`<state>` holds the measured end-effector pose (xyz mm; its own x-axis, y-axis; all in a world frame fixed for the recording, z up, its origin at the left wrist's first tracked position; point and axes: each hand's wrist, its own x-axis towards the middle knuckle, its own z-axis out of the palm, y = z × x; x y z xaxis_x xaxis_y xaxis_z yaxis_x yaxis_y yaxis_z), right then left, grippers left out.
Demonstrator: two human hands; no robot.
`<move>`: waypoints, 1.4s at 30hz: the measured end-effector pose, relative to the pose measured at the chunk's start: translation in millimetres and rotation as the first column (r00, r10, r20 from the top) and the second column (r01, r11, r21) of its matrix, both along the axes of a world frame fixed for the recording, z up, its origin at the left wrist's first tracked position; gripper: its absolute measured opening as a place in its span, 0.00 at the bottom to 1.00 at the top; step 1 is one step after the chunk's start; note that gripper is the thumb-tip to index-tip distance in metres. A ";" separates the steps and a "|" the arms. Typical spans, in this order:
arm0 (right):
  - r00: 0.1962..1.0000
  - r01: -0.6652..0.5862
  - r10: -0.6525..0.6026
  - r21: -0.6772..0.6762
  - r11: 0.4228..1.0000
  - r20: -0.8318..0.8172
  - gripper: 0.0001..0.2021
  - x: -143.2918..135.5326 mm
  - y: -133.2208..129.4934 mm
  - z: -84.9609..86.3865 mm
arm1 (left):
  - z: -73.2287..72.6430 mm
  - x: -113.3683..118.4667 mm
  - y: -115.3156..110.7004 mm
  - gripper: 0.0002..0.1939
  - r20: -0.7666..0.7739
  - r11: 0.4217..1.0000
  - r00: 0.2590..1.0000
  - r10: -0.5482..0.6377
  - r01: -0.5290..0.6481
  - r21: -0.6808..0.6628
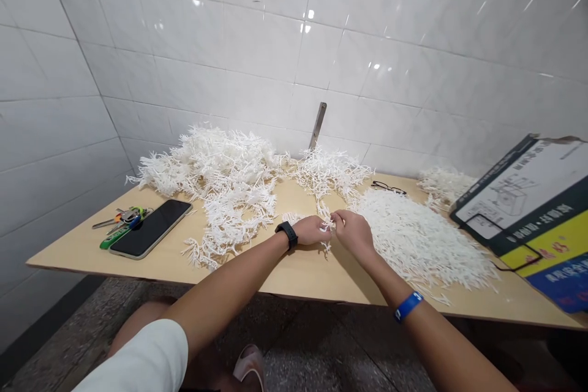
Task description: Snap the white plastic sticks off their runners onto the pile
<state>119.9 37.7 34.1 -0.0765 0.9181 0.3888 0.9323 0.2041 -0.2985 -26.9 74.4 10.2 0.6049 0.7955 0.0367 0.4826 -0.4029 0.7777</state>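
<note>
A white sprig [325,214] sits just right of the frame's centre, between the left grip [311,230] and the right grip [356,233], its long axis running roughly up and down the frame. Both touch it, so neither is nearer: the left is pinched on it, the right has thumb and finger together on its right edge. It looks thin and many-pronged. Similar heaped sprigs [225,156] lie left of centre on the desk [303,278]; a pile of short pieces [422,239] spreads at right.
</note>
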 end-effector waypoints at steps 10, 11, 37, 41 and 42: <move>0.952 0.199 -0.229 -0.160 0.967 -0.203 0.16 83.1 66.2 33.5 | 3.9 -1.5 -1.6 0.12 -0.018 1.000 1.000 -0.021 0.020 -0.022; 0.959 0.197 -0.227 -0.180 0.964 -0.167 0.16 89.7 64.1 31.0 | 4.1 -1.5 -1.4 0.12 -0.007 0.999 1.000 -0.014 0.013 -0.029; 0.988 0.156 -0.150 -0.161 0.975 0.048 0.30 129.1 4.6 17.0 | 2.8 -6.8 5.5 0.27 0.241 0.993 0.969 0.053 -0.025 -0.116; 0.994 0.105 -0.104 -0.032 0.994 0.033 0.30 117.7 -22.9 1.7 | 4.4 -9.4 10.7 0.28 0.477 0.969 0.844 0.246 -0.222 -0.108; 0.994 0.103 -0.102 0.027 0.994 -0.027 0.28 111.6 -32.8 0.3 | 4.6 -10.5 12.2 0.27 0.533 0.953 0.792 0.297 -0.284 -0.108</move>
<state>231.6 5.0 34.4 0.0282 0.9093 0.4151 0.9409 0.1161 -0.3182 -37.4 86.7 14.8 0.2337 0.9350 0.2670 0.0770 -0.2915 0.9535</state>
